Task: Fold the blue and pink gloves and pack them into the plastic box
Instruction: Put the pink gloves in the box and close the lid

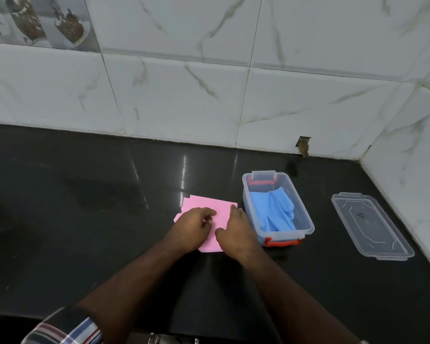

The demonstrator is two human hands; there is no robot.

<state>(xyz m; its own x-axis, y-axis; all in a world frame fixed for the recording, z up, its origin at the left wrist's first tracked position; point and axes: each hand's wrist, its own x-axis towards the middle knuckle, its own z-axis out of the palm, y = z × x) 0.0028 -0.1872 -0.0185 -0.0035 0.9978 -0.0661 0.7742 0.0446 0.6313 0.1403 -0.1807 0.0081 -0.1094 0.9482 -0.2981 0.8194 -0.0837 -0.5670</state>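
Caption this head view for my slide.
Both hands press pink gloves beside box holding blue gloves.

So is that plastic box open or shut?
Open: the plastic box has no lid on, blue gloves showing inside; its lid lies apart.
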